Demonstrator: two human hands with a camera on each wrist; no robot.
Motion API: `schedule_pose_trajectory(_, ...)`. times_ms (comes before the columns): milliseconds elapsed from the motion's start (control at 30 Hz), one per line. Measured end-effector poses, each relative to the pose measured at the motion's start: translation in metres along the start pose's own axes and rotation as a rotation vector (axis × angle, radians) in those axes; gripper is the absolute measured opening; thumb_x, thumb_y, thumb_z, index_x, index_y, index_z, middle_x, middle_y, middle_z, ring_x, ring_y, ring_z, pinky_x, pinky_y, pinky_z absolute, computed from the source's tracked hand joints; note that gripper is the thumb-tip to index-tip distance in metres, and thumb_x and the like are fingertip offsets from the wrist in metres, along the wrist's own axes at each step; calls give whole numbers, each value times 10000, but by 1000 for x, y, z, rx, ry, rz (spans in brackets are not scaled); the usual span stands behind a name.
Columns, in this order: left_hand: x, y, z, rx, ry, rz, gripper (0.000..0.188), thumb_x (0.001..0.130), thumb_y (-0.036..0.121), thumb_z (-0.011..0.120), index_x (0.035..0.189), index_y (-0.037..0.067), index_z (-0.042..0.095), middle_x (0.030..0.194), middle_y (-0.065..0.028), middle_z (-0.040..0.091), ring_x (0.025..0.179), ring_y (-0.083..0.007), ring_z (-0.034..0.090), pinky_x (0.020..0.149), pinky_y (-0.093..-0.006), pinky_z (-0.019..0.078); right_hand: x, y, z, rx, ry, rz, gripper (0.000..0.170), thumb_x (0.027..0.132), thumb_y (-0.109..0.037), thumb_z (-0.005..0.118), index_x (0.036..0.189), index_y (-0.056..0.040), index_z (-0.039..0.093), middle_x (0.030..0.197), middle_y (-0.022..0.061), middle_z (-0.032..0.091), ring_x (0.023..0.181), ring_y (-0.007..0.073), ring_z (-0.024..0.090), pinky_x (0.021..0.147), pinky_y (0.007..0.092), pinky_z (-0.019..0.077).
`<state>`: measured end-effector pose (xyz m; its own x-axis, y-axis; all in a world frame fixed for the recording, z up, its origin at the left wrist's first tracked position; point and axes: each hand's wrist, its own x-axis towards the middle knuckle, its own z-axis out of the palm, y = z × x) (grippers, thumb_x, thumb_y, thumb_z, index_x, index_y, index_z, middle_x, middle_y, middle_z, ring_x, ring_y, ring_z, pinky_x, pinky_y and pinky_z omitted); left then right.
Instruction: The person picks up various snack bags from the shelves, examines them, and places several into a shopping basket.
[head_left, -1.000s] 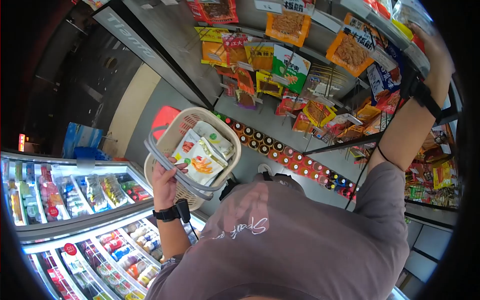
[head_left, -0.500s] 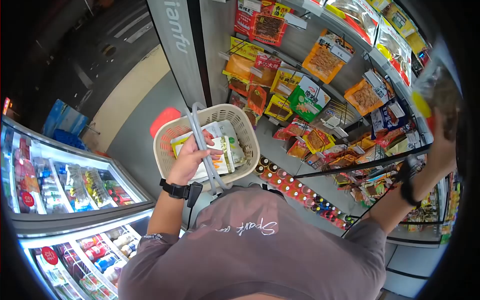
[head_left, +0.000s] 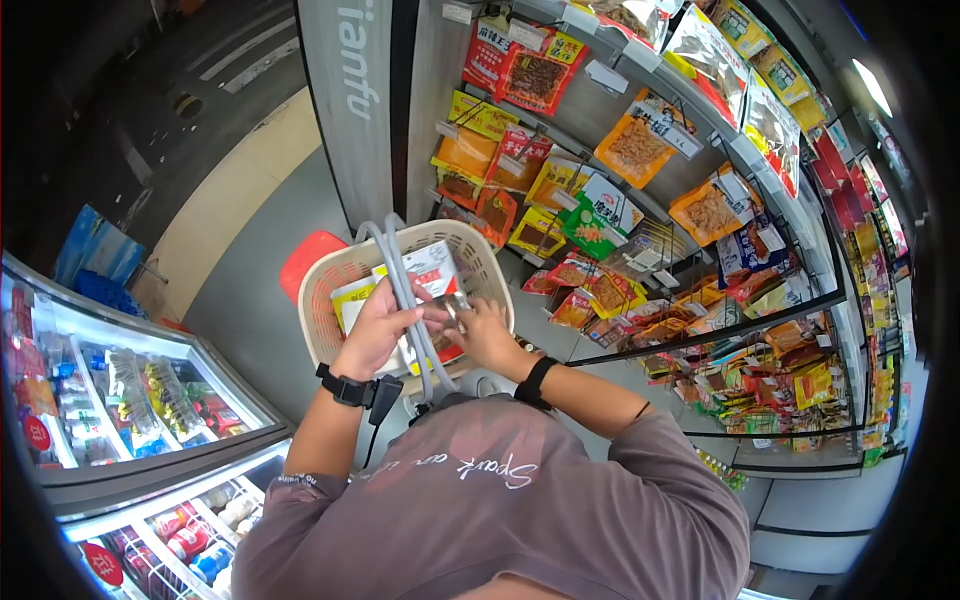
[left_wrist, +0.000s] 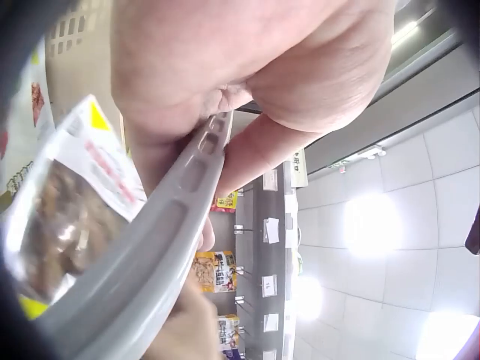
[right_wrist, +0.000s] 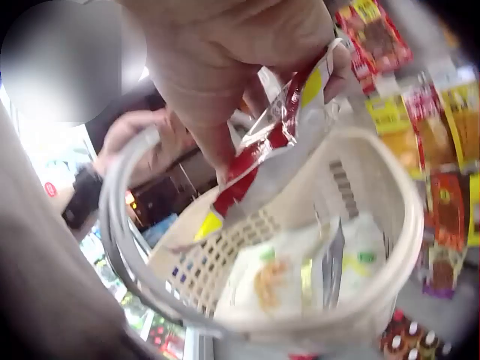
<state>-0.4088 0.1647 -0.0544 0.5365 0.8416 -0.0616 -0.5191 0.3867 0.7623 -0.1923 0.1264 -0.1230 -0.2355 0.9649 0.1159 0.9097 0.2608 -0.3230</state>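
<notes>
My left hand (head_left: 378, 325) holds the grey handles (left_wrist: 161, 232) of a cream basket (head_left: 482, 262), its fingers curled round them. At the basket's right side, my right hand (head_left: 488, 332) is over the opening. In the right wrist view the right hand (right_wrist: 232, 67) pinches the top edge of a clear, red and yellow packet (right_wrist: 274, 142) above the basket (right_wrist: 409, 225). The left wrist view shows this packet (left_wrist: 71, 210), with brown food inside, beside the handle. White snack bags (right_wrist: 277, 277) lie in the basket.
Hanging snack packets (head_left: 635, 140) fill the shelving at the right, with larger bags (head_left: 705, 55) on its top shelf. Lit drink coolers (head_left: 130, 390) stand at the left. Something red (head_left: 305, 262) is behind the basket's left side. Bottles (right_wrist: 412, 341) stand low by the shelving.
My right hand has come down from the upper shelf at the right to the basket, bringing the packet with it. The left hand still grips the handles.
</notes>
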Motion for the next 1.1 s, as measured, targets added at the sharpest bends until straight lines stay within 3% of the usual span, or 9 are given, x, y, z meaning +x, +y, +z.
schedule_pose_trajectory(133, -9, -9, -4, -3, 60, 25, 412, 845, -32, 574, 1216, 40, 412, 1074, -93, 514, 1005, -337, 637, 847, -425, 544, 20, 5, -101, 126, 130, -113, 326, 782, -233, 703, 1018, -24, 618, 1166, 185, 539, 1093, 366, 490, 913, 461, 435)
schedule_pose_trajectory(300, -9, -21, -1, 34, 189, 46, 458, 810, -65, 560, 1229, 6, 389, 1053, -99, 509, 962, -357, 642, 797, -443, 555, 35, 88, -317, -350, 958, -127, 292, 722, -87, 720, 983, -29, 604, 1051, 163, 602, 1051, 361, 533, 915, 445, 435)
schedule_pose_trajectory(400, -9, -20, 9, 75, 226, 47, 492, 793, -76, 555, 1242, -6, 367, 1028, -104, 508, 943, -368, 645, 793, -456, 557, 10, 158, -435, -744, 1302, 104, 448, 783, -228, 706, 1162, -45, 552, 1089, 196, 576, 1009, 361, 529, 883, 442, 431)
schedule_pose_trajectory(567, -10, -19, 26, 70, 269, 75, 540, 785, -60, 580, 1267, -30, 338, 1010, -108, 512, 934, -377, 647, 785, -459, 563, 4, 242, -507, -355, 636, 964, 950, 678, -705, 654, 1386, -114, 427, 1314, 249, 523, 1267, 410, 454, 1039, 574, 273)
schedule_pose_trajectory(667, -13, -15, 35, 100, 288, 98, 563, 789, -51, 590, 1283, -47, 317, 1011, -108, 515, 939, -381, 643, 800, -467, 559, 11, 263, -509, -403, 539, 911, 997, 640, -695, 697, 1404, -123, 411, 1285, 239, 551, 1256, 372, 482, 1031, 600, 263)
schedule_pose_trajectory(800, -13, -12, 44, 135, 310, 119, 528, 804, -35, 594, 1269, -30, 344, 1014, -111, 523, 945, -377, 640, 829, -472, 548, 3, 291, -516, -100, 831, 544, 776, 639, -447, 833, 1231, -14, 580, 1174, 235, 616, 1110, 327, 593, 903, 358, 464)
schedule_pose_trajectory(867, -14, -11, 48, 156, 312, 104, 464, 815, -31, 591, 1236, -7, 397, 1039, -110, 529, 941, -358, 643, 832, -464, 547, -5, 304, -517, -412, 1120, 268, 657, 680, -397, 814, 1166, -1, 618, 1098, 235, 637, 1034, 344, 612, 874, 375, 477)
schedule_pose_trajectory(967, -14, -9, 55, 191, 326, 80, 525, 798, -20, 611, 1277, 4, 397, 1027, -86, 531, 941, -332, 634, 834, -454, 535, -24, 268, -521, -977, 1245, 323, 528, 758, -385, 761, 1146, -46, 645, 928, 177, 644, 888, 311, 610, 794, 401, 479)
schedule_pose_trajectory(1100, -12, -13, 51, 197, 341, 84, 515, 817, -27, 605, 1283, 14, 390, 1036, -78, 528, 939, -315, 638, 829, -434, 538, -52, 180, -482, -692, 1333, 42, 386, 802, -270, 764, 1137, -98, 677, 1021, 97, 665, 945, 198, 621, 810, 309, 480)
